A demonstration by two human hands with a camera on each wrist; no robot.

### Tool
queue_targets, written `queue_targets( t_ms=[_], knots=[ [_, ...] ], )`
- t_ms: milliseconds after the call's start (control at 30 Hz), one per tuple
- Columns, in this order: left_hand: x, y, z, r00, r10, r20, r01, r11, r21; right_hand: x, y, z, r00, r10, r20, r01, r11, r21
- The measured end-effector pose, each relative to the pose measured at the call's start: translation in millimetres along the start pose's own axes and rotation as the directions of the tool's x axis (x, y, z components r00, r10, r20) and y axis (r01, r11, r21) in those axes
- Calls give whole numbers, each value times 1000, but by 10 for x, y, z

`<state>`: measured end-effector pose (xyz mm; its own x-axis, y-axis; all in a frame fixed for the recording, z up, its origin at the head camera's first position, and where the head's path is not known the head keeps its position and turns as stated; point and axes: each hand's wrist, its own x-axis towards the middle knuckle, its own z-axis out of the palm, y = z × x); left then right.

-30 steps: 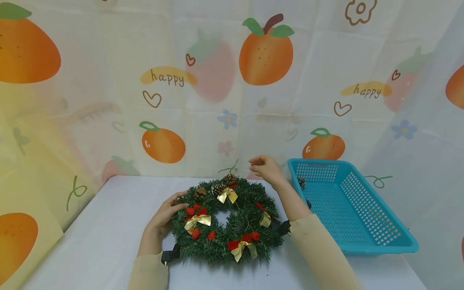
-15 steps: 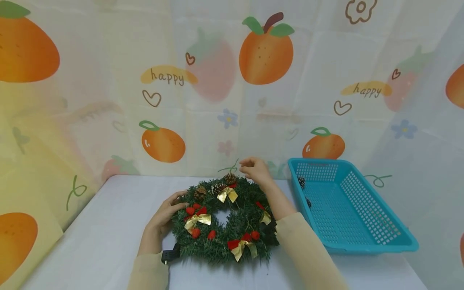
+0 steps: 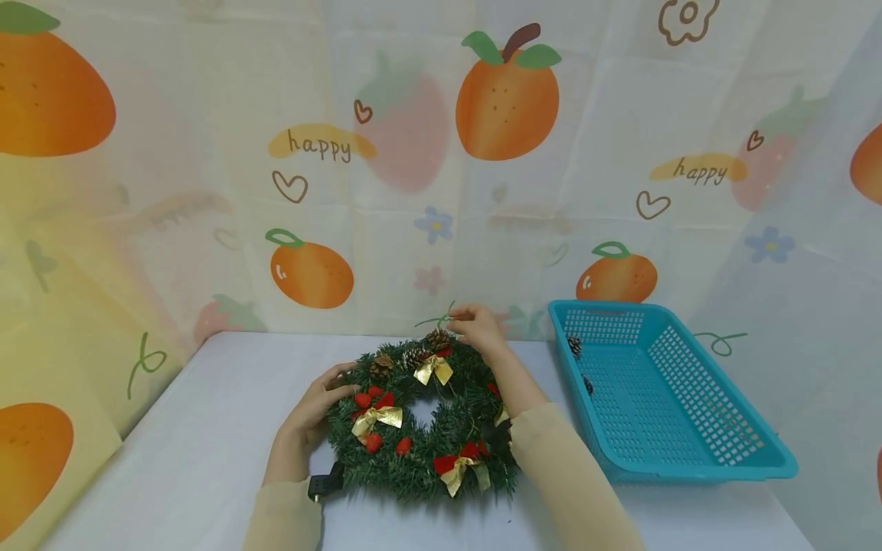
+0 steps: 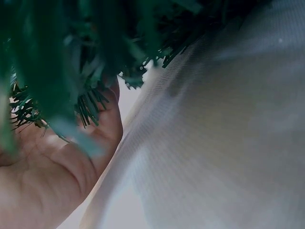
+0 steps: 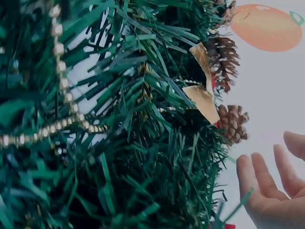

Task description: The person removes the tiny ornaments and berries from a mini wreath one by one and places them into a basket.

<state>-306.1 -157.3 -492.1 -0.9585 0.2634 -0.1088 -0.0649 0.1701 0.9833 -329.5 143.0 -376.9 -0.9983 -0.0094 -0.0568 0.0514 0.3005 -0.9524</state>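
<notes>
A green Christmas wreath (image 3: 389,478) lies on the table, trimmed with gold and red bows (image 3: 433,371), red berries (image 3: 373,442) and pine cones. My left hand (image 3: 318,404) holds the wreath's left side, with its thumb over the greenery; the other fingertips are partly hidden in needles. At the wreath's far side, my right hand (image 3: 480,331) hovers close to a pine cone (image 3: 437,339). In the right wrist view the fingers of that hand (image 5: 274,195) are loosely spread and hold nothing, a little apart from the pine cone (image 5: 232,124). A gold bead string (image 5: 59,62) runs through the needles.
To the right stands a blue plastic basket (image 3: 696,468) with pine cones (image 3: 575,347) along its left wall. A fruit-printed cloth (image 3: 406,252) hangs behind the white-covered table (image 3: 172,444).
My right hand has moved left and slightly down, from the wreath's far right toward the pine cone at its far edge. The left hand and the wreath have stayed put.
</notes>
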Motion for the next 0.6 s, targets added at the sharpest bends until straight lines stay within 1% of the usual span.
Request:
queue_targets(
  t_ms=[300,400,500,600],
  knots=[
    [-2,-24,-2,1000,24,1,-24,999,38,17,85,89,1000,1,-20,-1,1000,8],
    [2,-25,-3,1000,25,-2,-25,999,27,22,101,110,1000,10,-21,-10,1000,20],
    [4,-18,-7,1000,20,4,-20,1000,7,21,109,132,1000,20,-19,-20,1000,7],
    [8,-13,-14,1000,29,1,-29,999,23,21,120,152,1000,20,-16,-20,1000,-8]
  ],
)
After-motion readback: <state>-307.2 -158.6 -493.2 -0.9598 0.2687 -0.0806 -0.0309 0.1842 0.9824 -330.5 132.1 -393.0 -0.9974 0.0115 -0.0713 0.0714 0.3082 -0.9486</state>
